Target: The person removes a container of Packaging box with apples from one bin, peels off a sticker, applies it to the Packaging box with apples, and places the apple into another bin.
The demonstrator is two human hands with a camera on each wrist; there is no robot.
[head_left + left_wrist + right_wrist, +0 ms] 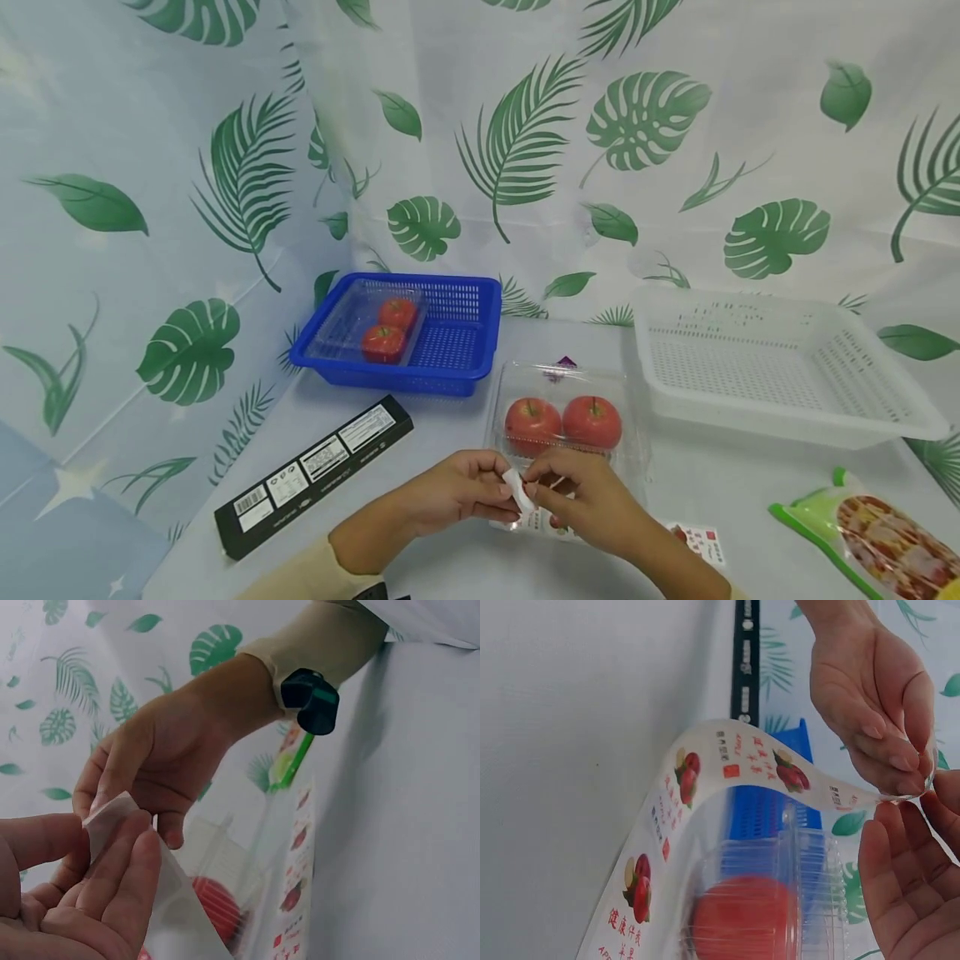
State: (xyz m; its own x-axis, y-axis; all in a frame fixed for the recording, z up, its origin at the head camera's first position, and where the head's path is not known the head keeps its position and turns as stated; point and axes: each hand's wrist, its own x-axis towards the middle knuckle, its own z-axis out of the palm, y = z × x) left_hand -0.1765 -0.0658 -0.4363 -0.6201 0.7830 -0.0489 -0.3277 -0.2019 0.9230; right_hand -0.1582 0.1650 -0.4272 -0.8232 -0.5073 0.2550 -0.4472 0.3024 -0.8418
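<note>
Label strip (772, 761) with apple prints was pinched at its free end by both hands, left hand (457, 492) and right hand (592, 496) together fingertip to fingertip, the rest of the strip running down under them onto the clear clamshell (570, 392) holding two red apples (562, 422), just beyond the hands on the desk (720, 492). Blue basket (457, 333) with another packed clamshell sat farther out past the left hand, black box (315, 471) left of it. White basket (780, 367) was beyond the right hand, snack pouch (877, 533) to its right.
</note>
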